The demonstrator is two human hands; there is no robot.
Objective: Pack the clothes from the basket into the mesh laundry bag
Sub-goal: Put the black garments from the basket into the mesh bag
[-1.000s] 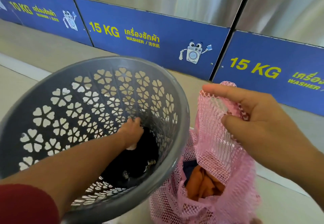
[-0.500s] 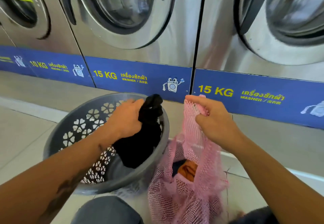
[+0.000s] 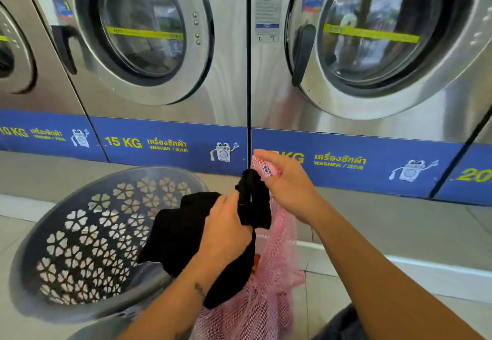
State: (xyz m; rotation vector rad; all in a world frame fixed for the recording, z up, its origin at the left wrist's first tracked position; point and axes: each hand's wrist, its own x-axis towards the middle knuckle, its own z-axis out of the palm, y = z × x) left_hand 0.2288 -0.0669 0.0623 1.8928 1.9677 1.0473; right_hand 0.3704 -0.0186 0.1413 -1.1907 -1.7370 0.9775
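Nearest the camera, at the bottom right edge, a fold of dark grey fabric (image 3: 343, 323) shows below the right forearm, over pale square floor tiles (image 3: 314, 294) with thin grout lines. Just beyond, the pink mesh laundry bag (image 3: 269, 310) hangs slack, its open weave soft and bunched, with a scrap of orange cloth (image 3: 256, 262) visible inside. The left hand (image 3: 226, 233) grips a black garment (image 3: 183, 233), fingers curled round the matte, crumpled cloth, which drapes over the near side of the bag's mouth and reaches back across the basket's rim. The right hand (image 3: 287, 182) pinches the top edge of the bag between thumb and fingers and holds it up, touching the upper bunch of the black garment. To the left stands the grey plastic laundry basket (image 3: 53, 236), round and tilted toward the camera, its smooth wall pierced with flower-shaped cut-outs. Behind it a low pale step (image 3: 426, 267) runs across the floor. Farthest off stands a row of washing machines (image 3: 229, 78) in brushed stainless steel, each with a round glass door in a chrome ring, above a blue base band (image 3: 165, 137) printed "15 KG" and "WASHER" in yellow.
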